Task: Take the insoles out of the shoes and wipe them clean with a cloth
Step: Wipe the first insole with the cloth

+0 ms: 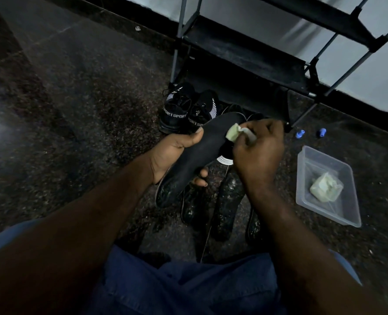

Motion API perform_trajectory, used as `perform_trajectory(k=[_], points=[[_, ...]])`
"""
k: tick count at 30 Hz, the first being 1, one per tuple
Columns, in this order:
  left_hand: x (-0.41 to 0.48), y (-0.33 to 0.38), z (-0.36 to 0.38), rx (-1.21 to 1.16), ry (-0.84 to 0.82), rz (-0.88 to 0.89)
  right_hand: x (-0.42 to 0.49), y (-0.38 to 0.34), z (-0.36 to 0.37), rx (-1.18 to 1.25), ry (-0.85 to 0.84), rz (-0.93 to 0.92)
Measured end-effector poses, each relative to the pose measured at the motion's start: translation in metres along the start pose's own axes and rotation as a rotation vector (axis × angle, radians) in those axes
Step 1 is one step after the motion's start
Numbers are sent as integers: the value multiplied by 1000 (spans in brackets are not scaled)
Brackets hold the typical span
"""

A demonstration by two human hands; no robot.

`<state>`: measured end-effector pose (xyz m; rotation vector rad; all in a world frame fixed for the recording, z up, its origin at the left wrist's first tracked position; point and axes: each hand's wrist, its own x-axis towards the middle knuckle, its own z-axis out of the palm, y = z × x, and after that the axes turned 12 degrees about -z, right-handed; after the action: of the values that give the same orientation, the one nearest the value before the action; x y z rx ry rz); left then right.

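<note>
My left hand (174,155) grips a black insole (207,146) near its middle and holds it up over the floor, toe end pointing away from me. My right hand (260,153) pinches a pale yellow-green cloth (303,135) and presses it against the insole's far right edge. Under my hands, other dark insoles (228,208) lie on the floor, speckled with pale dirt. A pair of black sport shoes (184,110) stands just beyond the held insole. Another shoe with a white sole edge (224,160) is mostly hidden behind my right hand.
A clear plastic tray (311,160) on the floor at the right holds a second pale cloth (326,187). A black shoe rack (256,53) stands behind the shoes. Two small blue caps (299,133) lie near its foot. The floor is dark speckled stone.
</note>
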<state>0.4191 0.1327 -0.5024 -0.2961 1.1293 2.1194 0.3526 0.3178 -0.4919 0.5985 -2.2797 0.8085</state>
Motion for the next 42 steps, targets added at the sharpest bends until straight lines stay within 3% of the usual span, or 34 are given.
perform_trajectory(k=[4,7,9,12,16,19,26,35,38,42], points=[[-3,3,-5,-15,17,45,9,13,-8,63,98,245],[-4,6,-9,-4,1,107,4,12,-12,283,81,483],[-4,6,-8,7,22,110,-3,4,-14,408,56,547],[-5,5,-2,3,79,76,-10,-14,-17,370,12,421],[-5,3,0,31,78,44,-3,-22,-11,130,-37,49],[-4,2,0,34,61,30,6,-14,0,-21,-92,-90],[-1,-3,3,70,118,40,7,-10,5,22,-214,-74],[2,-2,-2,78,129,131,-22,-39,2,41,-383,-249],[3,-2,-6,88,140,116,-21,-38,-4,39,-516,-261],[4,1,-10,53,193,126,-13,-18,-17,-15,-765,-114]])
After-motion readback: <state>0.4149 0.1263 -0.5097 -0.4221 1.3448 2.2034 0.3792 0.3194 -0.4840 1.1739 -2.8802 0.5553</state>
